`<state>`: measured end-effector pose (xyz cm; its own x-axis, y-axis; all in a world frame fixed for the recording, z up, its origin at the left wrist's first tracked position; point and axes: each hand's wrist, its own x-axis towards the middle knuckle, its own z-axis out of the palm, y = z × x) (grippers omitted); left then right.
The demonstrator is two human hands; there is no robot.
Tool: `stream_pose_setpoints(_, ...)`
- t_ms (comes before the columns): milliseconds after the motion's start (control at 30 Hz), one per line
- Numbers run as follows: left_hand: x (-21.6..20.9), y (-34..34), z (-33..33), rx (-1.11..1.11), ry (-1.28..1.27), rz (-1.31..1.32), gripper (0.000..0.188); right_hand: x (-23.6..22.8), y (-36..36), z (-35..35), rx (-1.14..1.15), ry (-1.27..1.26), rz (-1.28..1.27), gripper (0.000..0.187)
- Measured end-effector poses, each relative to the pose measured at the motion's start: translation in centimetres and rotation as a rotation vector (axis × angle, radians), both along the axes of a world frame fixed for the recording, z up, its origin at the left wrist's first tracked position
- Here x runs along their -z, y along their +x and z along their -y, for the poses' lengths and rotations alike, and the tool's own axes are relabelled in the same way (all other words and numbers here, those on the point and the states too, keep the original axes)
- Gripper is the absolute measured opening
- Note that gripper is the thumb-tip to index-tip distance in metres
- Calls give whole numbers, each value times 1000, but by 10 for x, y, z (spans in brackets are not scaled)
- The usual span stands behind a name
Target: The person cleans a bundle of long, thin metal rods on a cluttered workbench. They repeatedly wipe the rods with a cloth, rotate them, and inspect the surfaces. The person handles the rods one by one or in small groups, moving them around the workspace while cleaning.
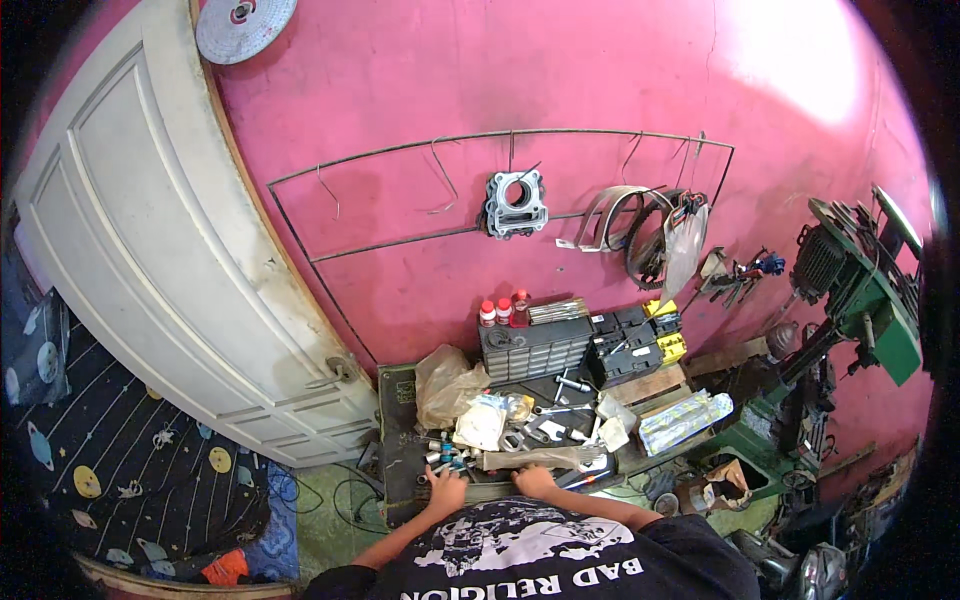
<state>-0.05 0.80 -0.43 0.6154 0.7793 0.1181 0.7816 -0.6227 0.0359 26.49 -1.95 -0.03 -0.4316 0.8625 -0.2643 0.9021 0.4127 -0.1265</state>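
Both of my hands are at the near edge of a dark, tool-covered bench. My left hand is at the front left with its fingers apart, beside a cluster of small metal sockets, some with blue-green parts. I see nothing held in it. Further right, my right hand rests at the front edge, near a long, flat, greyish strip. Its fingertips are too small and partly hidden to read. Beyond the hands lie wrenches, a T-handle tool and a whitish cloth or paper.
A crumpled plastic bag sits at the bench's back left. Behind stand a drawer cabinet with red bottles and a black case. A white door is at left, a green machine at right. An engine cylinder block hangs on the wall.
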Motion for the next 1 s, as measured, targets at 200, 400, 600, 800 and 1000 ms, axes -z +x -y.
stream_pose_setpoints(200,0,6,-2,8,-50,-10,11,-14,-2,1,-4,205,-79,22)
stream_pose_setpoints(400,-4,11,-1,4,-37,47,13,-25,-2,-1,-71,227,-67,19)
stream_pose_setpoints(600,-6,10,0,41,-5,74,15,-15,2,2,-96,218,-28,18)
stream_pose_setpoints(800,4,6,-1,58,20,82,17,-6,1,0,-113,277,1,20)
stream_pose_setpoints(1000,1,2,1,22,28,129,17,0,3,4,-85,336,34,21)
